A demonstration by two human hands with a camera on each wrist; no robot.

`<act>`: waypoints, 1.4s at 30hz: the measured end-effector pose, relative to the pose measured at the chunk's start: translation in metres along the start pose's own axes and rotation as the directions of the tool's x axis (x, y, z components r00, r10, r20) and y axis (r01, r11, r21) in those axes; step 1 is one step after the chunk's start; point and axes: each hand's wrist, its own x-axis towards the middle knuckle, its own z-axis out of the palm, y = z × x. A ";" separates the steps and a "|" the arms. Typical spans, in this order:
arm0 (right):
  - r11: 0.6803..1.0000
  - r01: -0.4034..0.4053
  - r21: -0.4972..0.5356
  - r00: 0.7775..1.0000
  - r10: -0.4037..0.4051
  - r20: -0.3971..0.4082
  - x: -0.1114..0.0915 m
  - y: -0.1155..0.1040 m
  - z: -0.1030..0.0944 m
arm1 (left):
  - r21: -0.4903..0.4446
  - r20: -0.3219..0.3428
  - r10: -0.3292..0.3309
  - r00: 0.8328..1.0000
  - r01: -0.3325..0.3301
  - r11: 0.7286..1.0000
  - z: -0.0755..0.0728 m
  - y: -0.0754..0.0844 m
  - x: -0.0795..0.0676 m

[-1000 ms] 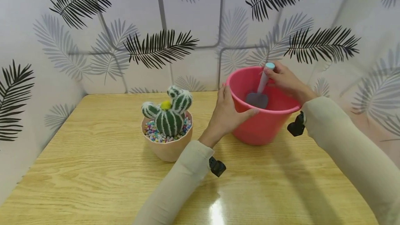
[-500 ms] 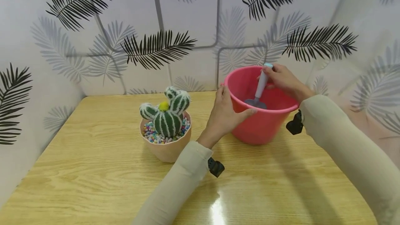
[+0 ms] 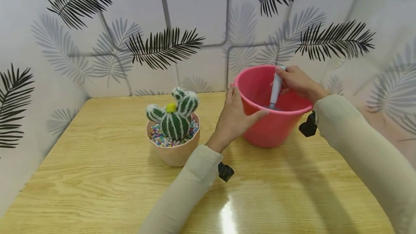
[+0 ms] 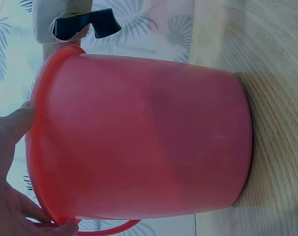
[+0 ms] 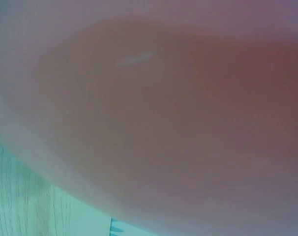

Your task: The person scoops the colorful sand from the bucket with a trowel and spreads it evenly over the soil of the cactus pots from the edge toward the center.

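Note:
A pink bucket (image 3: 271, 131) stands upright on the table. My left hand (image 3: 232, 120) holds its near left side, thumb along the front below the rim and fingers at the left edge; in the left wrist view the thumb touches the rim of the bucket (image 4: 139, 137). Over the opening, my right hand (image 3: 297, 82) grips the upper handle of a small shovel (image 3: 276, 89). That handle is pale grey with a light blue end. The shovel's grey blade is down inside the bucket, mostly hidden by the near rim. Blurred pink bucket wall (image 5: 163, 123) fills the right wrist view.
Left of the bucket stands a peach flowerpot (image 3: 173, 154) with a woolly green cactus (image 3: 175, 125) and colored pebbles. Both rest on the wooden table (image 3: 97, 176). Behind runs a leaf-patterned wall (image 3: 198, 17). The bucket's red handle (image 4: 114, 228) hangs at its side.
Inside the bucket the shovel has turned and shifted toward the near rim, so less of its blade shows. The left hand keeps its place on the bucket.

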 end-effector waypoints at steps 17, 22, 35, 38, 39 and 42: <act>0.993 -0.098 -0.066 0.993 0.093 -0.076 -0.004 -0.010 -0.006 | -0.020 -0.011 0.014 1.000 -0.014 1.000 0.004 -0.002 -0.001; 0.990 -0.139 -0.037 0.987 0.135 -0.090 -0.004 -0.025 -0.017 | -0.054 -0.021 0.030 0.999 -0.032 0.998 0.005 -0.002 -0.001; 0.956 -0.286 0.070 0.926 0.295 -0.236 -0.002 -0.027 -0.034 | -0.104 -0.039 0.026 0.999 -0.030 0.994 0.006 -0.006 -0.002; 0.956 -0.279 0.094 0.921 0.294 -0.257 -0.001 -0.030 -0.036 | -0.109 -0.047 0.037 0.998 -0.042 0.993 0.006 -0.006 -0.003; 0.956 -0.275 0.103 0.921 0.293 -0.259 -0.002 -0.031 -0.037 | -0.110 -0.055 0.045 0.997 -0.051 0.993 0.006 -0.007 -0.003; 0.953 -0.271 0.135 0.921 0.298 -0.250 -0.003 -0.034 -0.042 | -0.107 -0.094 0.071 0.993 -0.081 0.991 0.006 -0.007 -0.007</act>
